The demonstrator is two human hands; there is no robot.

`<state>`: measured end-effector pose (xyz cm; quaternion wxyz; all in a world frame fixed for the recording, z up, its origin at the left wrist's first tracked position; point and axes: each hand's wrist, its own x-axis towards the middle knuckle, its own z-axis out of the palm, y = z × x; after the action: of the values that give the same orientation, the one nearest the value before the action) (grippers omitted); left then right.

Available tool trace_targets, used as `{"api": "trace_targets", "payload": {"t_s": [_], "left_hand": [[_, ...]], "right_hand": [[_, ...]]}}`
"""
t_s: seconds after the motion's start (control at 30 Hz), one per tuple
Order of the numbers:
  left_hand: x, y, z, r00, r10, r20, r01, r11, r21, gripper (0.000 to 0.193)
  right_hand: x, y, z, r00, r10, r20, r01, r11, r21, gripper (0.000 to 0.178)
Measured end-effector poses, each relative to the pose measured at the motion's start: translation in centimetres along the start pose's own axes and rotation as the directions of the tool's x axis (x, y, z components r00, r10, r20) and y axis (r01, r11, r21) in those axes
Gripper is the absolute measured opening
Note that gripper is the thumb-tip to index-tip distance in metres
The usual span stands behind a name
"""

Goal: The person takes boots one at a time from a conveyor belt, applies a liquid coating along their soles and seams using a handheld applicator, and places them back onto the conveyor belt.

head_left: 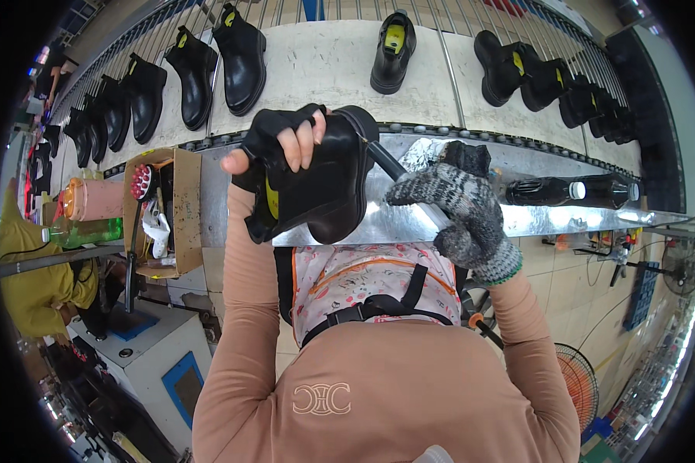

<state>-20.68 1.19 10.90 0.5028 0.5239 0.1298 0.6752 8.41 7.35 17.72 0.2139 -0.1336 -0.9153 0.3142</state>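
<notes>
Above the metal surface, left hand fingers grip a black boot. Right hand fingers clasp a dark tool against it. Boots line the conveyor behind; a dark bottle lies alongside.

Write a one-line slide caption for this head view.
Left hand grips a black boot while the gloved right hand works a tool against it.

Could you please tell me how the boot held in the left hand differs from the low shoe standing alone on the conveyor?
The held boot is gripped by the left hand and tipped on its side above the metal ledge; the low shoe stands free and upright on the conveyor. The held boot has a taller ankle shaft; the low shoe is cut lower. The right hand holds a tool to the held boot. Both are black with yellow inside.
</notes>
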Motion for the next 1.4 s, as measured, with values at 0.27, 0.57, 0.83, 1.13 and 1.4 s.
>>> {"api": "trace_targets", "payload": {"t_s": [0.27,0.57,0.83,1.13,1.4], "left_hand": [[-0.8,-1.3,-8.3,0.949,0.209,0.234,-0.180,0.973,-0.141,0.089],[-2.8,-0.6,-12.5,0.980,0.159,0.116,-0.137,0.974,-0.182,0.084],[-5.1,0.0,-15.8,0.992,0.122,0.043,-0.112,0.974,-0.198,0.095],[-7.9,0.8,-15.9,0.862,0.010,-0.507,-0.091,0.987,-0.135,0.088],[-9.8,1.0,-17.3,0.747,0.005,-0.665,-0.075,0.994,-0.077,0.081]], "right_hand": [[1.4,2.2,5.3,0.996,-0.056,-0.068,0.066,0.984,0.165,0.044],[1.5,3.5,9.5,0.997,0.038,-0.068,-0.015,0.947,0.320,0.035],[0.9,4.8,10.1,0.989,0.108,0.105,-0.143,0.896,0.421,0.030],[-1.1,5.3,10.8,0.965,0.198,0.170,-0.257,0.835,0.487,0.026],[-2.2,5.4,11.1,0.926,0.296,0.234,-0.371,0.826,0.424,0.034]]}}
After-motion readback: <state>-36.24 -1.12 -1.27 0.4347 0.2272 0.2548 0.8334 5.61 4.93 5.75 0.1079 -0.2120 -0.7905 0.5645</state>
